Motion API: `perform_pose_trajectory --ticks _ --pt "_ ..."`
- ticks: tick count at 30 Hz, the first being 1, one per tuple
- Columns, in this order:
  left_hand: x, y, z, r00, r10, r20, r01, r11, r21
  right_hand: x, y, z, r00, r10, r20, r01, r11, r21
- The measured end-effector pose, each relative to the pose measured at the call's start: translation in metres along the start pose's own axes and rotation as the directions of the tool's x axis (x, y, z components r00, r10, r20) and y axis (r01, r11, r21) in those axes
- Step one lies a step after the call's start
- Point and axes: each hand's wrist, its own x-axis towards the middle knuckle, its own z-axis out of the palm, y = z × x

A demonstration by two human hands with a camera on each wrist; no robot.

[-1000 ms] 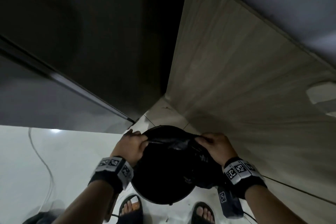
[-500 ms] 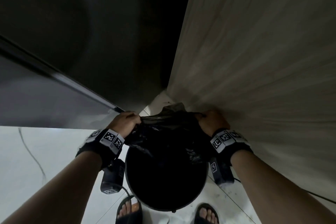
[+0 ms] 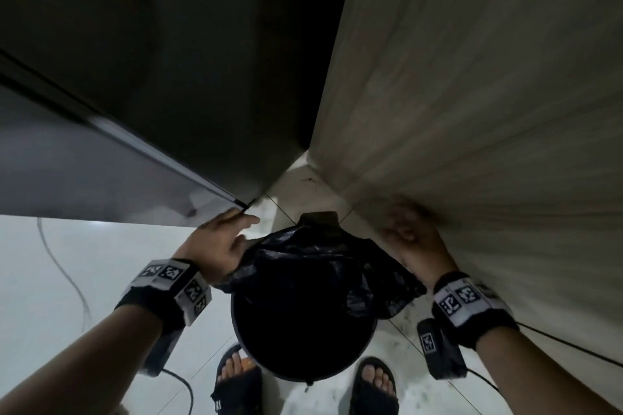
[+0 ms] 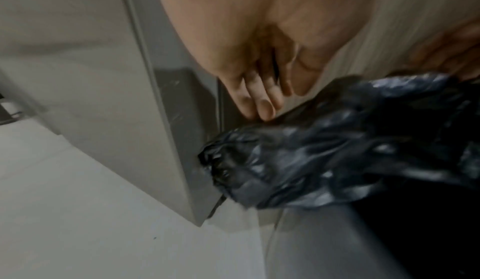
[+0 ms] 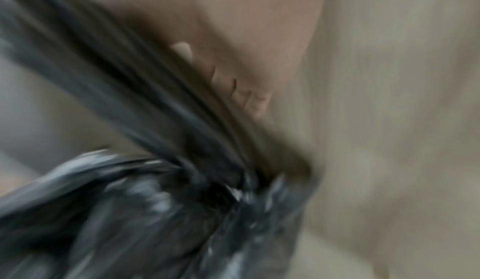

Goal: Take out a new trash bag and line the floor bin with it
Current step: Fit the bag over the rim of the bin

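Observation:
The black round floor bin stands on the tiles between my feet. A black trash bag lies crumpled over its far rim and spills off both sides. My left hand hovers at the bag's left edge with straight fingers just above the plastic, holding nothing. My right hand is at the bag's right edge, close to the wood panel and blurred. In the right wrist view taut bag folds run along that hand; whether it grips them is unclear.
A dark appliance rises at the left and a wood-grain panel at the right, forming a narrow corner behind the bin. My sandalled feet flank the bin. A cable lies on the white floor at left.
Both hands gripped the bag's mouth and pulled it apart over the bin's far rim. Now the left hand has let go and its fingers have straightened; the right hand has moved toward the panel.

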Motion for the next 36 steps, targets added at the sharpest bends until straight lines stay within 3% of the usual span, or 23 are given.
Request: perform_pose_trajectory --ticks 2,4,5,7,10,14,17,19,21,23,26,28,32,34,36 --pt "0.001 0.019 0.001 0.983 -0.099 0.156 0.104 0.994 -0.029 -0.024 -0.005 0.001 0.982 -0.016 0.190 0.070 0.957 -0.281" --pt "0.000 0.027 0.007 0.937 -0.198 0.287 0.145 0.970 0.195 -0.036 0.010 0.007 0.929 0.114 0.352 0.110 0.823 -0.557" --pt "-0.002 0.030 0.010 0.919 -0.250 0.305 0.160 0.944 0.289 -0.038 0.021 0.011 0.908 0.197 0.369 0.086 0.775 -0.626" --pt "-0.003 0.032 0.020 0.905 -0.329 0.271 0.211 0.898 0.386 -0.037 0.037 0.019 0.897 0.278 0.345 0.008 0.768 -0.640" --pt "0.005 0.036 0.025 0.914 -0.377 0.150 0.289 0.865 0.411 -0.018 0.030 0.029 0.939 0.191 0.285 -0.003 0.834 -0.552" --pt "0.023 0.016 0.018 0.927 -0.373 -0.020 0.371 0.914 0.165 0.021 0.002 0.022 0.993 0.006 0.118 0.037 0.931 -0.362" --pt "0.010 0.007 0.012 0.937 -0.313 -0.155 0.299 0.948 -0.108 0.027 0.000 0.013 0.999 0.039 -0.021 -0.041 0.994 -0.101" --pt "-0.010 0.005 0.014 0.943 -0.240 -0.230 0.208 0.966 -0.155 0.013 0.008 0.010 0.991 0.085 -0.103 -0.086 0.996 0.001" --pt "-0.037 0.000 0.024 0.966 -0.096 -0.240 0.079 0.994 -0.079 -0.007 0.019 0.009 0.989 0.070 -0.133 -0.084 0.991 -0.101" --pt "-0.062 -0.003 0.037 0.983 0.048 -0.176 -0.050 0.999 -0.010 -0.027 0.033 0.009 0.993 0.018 -0.113 -0.052 0.950 -0.306" --pt "-0.085 -0.009 0.058 0.968 0.238 -0.082 -0.222 0.959 0.174 -0.046 0.063 0.016 0.980 -0.188 -0.059 0.133 0.851 -0.509" --pt "-0.093 -0.017 0.074 0.939 0.342 -0.015 -0.324 0.901 0.289 -0.051 0.087 0.024 0.950 -0.311 0.000 0.237 0.724 -0.648" --pt "-0.101 -0.016 0.097 0.904 0.404 0.144 -0.428 0.843 0.326 -0.059 0.110 0.039 0.886 -0.443 0.138 0.373 0.504 -0.779" --pt "-0.101 -0.011 0.106 0.902 0.406 0.147 -0.432 0.840 0.327 -0.059 0.114 0.044 0.867 -0.467 0.174 0.402 0.448 -0.799" --pt "-0.097 -0.014 0.111 0.912 0.375 0.168 -0.411 0.835 0.365 -0.057 0.117 0.048 0.887 -0.420 0.192 0.381 0.433 -0.817"
